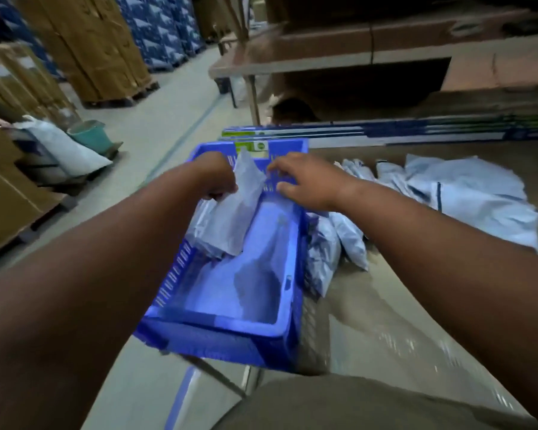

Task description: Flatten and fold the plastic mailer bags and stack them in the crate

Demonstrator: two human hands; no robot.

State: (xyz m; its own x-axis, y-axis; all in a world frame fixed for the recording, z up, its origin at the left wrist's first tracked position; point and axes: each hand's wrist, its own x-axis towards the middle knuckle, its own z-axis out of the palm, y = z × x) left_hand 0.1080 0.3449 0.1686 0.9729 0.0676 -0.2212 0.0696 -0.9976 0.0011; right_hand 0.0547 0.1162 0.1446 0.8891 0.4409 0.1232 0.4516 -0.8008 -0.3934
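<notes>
- Head view: a blue slotted plastic crate [230, 333] sits at the left edge of a brown table [385, 305]; inside it, toward the far left corner, folded pale grey plastic mailer bags [208, 231] lie stacked.
- The left hand [215, 175] is curled over the top of one pale folded mailer bag [246, 193], gripping its upper left edge; the bag stands tilted above the stack, inside the crate.
- The right hand [305, 181] hovers just right of that bag, fingers loosely spread and relaxed, fingertips [275, 169] near its right edge; contact cannot be told.
- A heap of unfolded pale mailer bags [466, 193] lies on the table right of the crate; more crumpled bags [339, 240] touch its right wall.
</notes>
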